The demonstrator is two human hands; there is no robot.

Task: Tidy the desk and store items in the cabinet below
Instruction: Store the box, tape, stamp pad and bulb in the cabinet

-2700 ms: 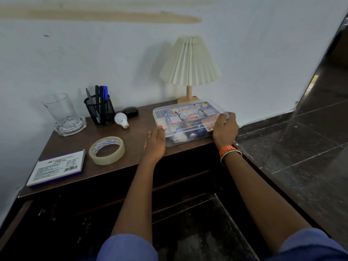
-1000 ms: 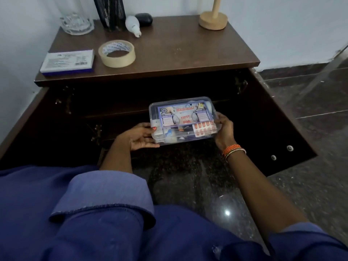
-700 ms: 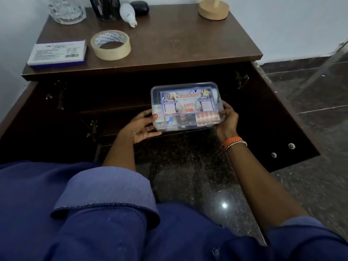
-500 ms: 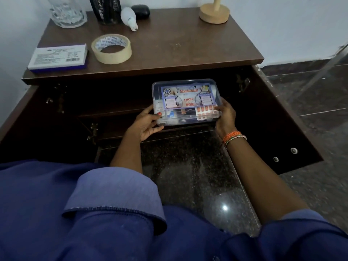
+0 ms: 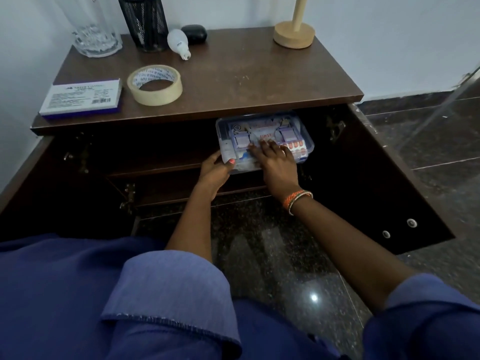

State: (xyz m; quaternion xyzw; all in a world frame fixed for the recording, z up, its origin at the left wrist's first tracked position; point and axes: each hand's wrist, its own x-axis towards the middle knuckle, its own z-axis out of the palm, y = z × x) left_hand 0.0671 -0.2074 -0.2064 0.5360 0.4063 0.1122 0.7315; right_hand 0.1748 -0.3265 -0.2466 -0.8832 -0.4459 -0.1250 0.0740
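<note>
The clear plastic first aid box (image 5: pixel 283 131) lies on the upper shelf (image 5: pixel 161 170) of the open cabinet, just under the brown desk top (image 5: pixel 246 81). My left hand (image 5: pixel 214 171) holds the box's near left corner, thumb on its front edge. My right hand (image 5: pixel 274 162) lies flat on the lid with fingers spread and straight, pressing on it. Its far end is hidden beneath the desk top.
On the desk stand a glass (image 5: pixel 94 29), a mesh pen holder (image 5: pixel 144 22), a light bulb (image 5: pixel 179 44), a black case (image 5: pixel 194 33), a tape roll (image 5: pixel 154 84), a white and blue box (image 5: pixel 81 98) and a lamp base (image 5: pixel 294 35). The right cabinet door (image 5: pixel 384 183) hangs open.
The first aid box came off the desk, went down and now sits deeper on the cabinet shelf. My right hand moved from its right side onto the lid.
</note>
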